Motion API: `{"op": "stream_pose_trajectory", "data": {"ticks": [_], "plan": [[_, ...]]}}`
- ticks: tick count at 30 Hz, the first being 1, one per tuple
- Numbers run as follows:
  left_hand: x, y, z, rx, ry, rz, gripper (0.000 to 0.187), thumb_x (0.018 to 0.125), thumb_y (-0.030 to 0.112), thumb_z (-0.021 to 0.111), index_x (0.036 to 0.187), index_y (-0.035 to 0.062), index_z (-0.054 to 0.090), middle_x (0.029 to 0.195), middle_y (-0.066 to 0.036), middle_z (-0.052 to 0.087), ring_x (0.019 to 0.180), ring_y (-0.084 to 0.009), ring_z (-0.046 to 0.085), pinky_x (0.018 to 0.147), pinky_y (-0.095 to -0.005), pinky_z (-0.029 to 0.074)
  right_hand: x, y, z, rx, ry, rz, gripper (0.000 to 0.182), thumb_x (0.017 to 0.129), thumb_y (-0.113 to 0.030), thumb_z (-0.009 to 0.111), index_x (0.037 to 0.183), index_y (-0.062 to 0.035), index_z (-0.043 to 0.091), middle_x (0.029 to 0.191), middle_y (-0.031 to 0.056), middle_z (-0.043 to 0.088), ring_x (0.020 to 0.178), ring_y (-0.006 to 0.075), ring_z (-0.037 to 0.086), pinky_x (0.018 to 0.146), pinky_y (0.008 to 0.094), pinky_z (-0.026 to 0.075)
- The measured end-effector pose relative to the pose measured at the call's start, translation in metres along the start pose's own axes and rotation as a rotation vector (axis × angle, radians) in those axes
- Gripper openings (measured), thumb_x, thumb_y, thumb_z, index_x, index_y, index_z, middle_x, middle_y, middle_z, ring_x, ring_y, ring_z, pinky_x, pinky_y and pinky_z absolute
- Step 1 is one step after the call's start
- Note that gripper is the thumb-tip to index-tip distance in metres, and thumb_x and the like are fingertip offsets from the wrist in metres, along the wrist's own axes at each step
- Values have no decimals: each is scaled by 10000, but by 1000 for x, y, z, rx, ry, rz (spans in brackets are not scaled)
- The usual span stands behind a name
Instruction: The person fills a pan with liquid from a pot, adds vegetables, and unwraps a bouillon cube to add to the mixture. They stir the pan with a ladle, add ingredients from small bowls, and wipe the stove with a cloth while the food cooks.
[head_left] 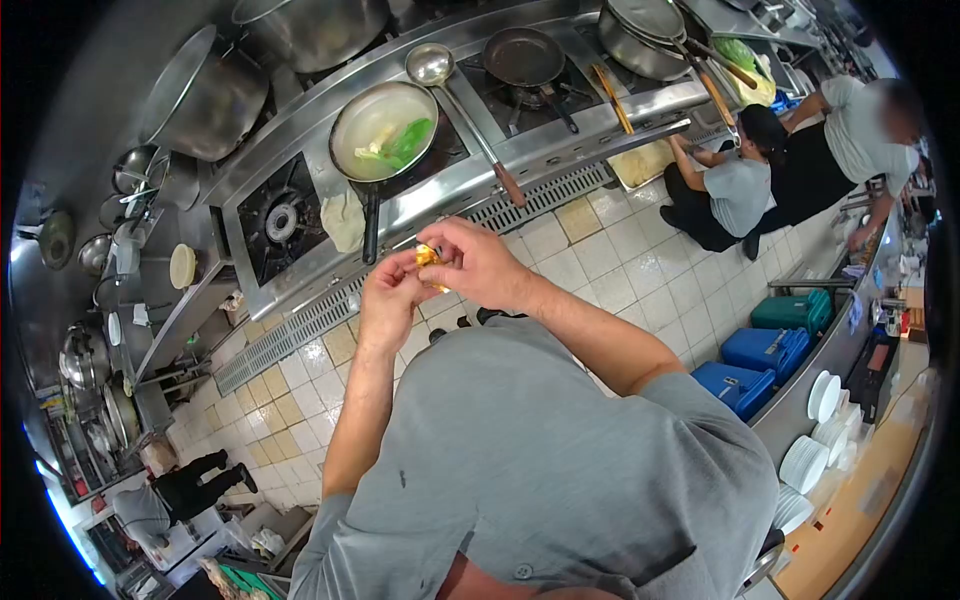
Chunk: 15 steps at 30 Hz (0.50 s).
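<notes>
Hands [388,290] [478,268] half-closed around small golden object [427,256]

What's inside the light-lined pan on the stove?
The pan holds bright green leaves and pale pieces. The pan floor directly beneath them is covered, so anything there can't be seen. Can't tell whether the pale surface around them is liquid.

I have a small, shiny golden item [427,256] pinched between the left hand [388,292] and right hand [482,264], near my view's centre toward ten o'clock, its shape partly hidden.
</notes>
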<state>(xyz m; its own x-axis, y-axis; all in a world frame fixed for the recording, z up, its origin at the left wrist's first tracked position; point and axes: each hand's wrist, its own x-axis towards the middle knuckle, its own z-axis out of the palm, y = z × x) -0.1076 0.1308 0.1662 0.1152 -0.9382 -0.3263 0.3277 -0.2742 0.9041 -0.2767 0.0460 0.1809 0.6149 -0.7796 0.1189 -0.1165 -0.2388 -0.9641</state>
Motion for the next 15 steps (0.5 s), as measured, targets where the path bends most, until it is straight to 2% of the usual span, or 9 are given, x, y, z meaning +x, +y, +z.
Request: {"op": "stream_pose_trajectory", "data": {"ticks": [2,6,8,9,11,12,14,15], "plan": [[4,-6,-4,-160,107,-25,235,949,-32,545,1178,4,581,1113,-101,675,956,-178,698,781,-302,609,-1,6,5,-49,35,-102,337,861,3,651,1194,-21,605,895,66,653,782,161,657,722,287,542],[9,-16,-3,-157,152,34,186,958,-12,543,1137,26,579,1103,-86,672,950,-179,694,792,-308,607,0,20,8,-37,94,-63,317,866,22,642,1179,-21,610,960,81,648,803,145,641,740,273,544],[10,-14,-2,-243,176,35,178,949,-21,538,1122,-1,575,1078,-99,657,957,-173,677,803,-316,612,2,21,6,39,74,78,329,832,11,660,1153,-34,605,946,110,657,794,215,662,703,311,541],[9,-11,-3,-241,206,47,178,949,-21,538,1122,-1,575,1078,-99,657,957,-173,677,803,-316,612,3,24,7,54,47,67,329,832,11,660,1153,-34,605,946,110,657,794,215,662,703,311,541],[10,-7,-4,-352,84,9,223,943,-24,545,1164,8,543,1085,-104,650,960,-189,679,792,-317,614,3,32,8,328,113,213,274,826,8,664,1092,-44,630,914,102,661,829,196,658,702,314,532],[11,-8,-7,-400,43,6,266,936,-26,551,1195,21,511,1097,-106,650,959,-201,681,788,-320,616,2,33,7,332,101,211,274,826,8,664,1092,-44,630,914,102,661,829,196,658,702,314,532],[13,-11,-9,-366,47,27,262,940,-23,550,1193,36,518,1102,-103,660,969,-199,685,794,-334,617,-1,31,6,-72,211,31,200,825,-13,683,1021,-51,674,859,90,667,833,200,650,709,330,526],[13,-14,-10,-333,41,43,259,943,-21,548,1191,51,526,1106,-100,670,980,-197,689,800,-347,618,-3,26,5,-69,204,28,200,825,-13,683,1021,-51,674,859,90,667,833,200,650,709,330,526]]}}
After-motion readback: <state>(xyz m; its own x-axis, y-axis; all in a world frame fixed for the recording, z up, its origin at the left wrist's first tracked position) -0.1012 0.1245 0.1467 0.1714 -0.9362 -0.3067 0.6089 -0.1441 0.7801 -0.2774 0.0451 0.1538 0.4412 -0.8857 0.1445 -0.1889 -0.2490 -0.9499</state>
